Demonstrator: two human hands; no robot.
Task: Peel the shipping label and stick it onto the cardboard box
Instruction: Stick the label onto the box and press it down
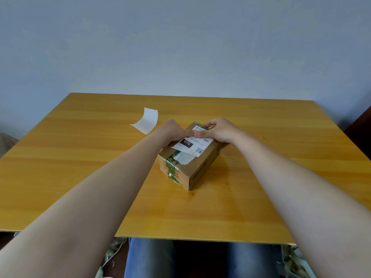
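A brown cardboard box (202, 167) with green printed tape stands near the middle of the wooden table (80, 157). A white shipping label (192, 146) with a black "070" block lies on the box's top, its near edge hanging slightly over older label scraps. My left hand (173, 132) presses down on the label's left side. My right hand (219, 130) lies over the label's far right part, fingers curled on the box top and thumb touching the left hand's fingers.
A curled white backing sheet (147, 120) lies on the table behind and left of the box. The table's near edge runs above my knees. A dark piece of furniture (361, 133) stands at the right edge.
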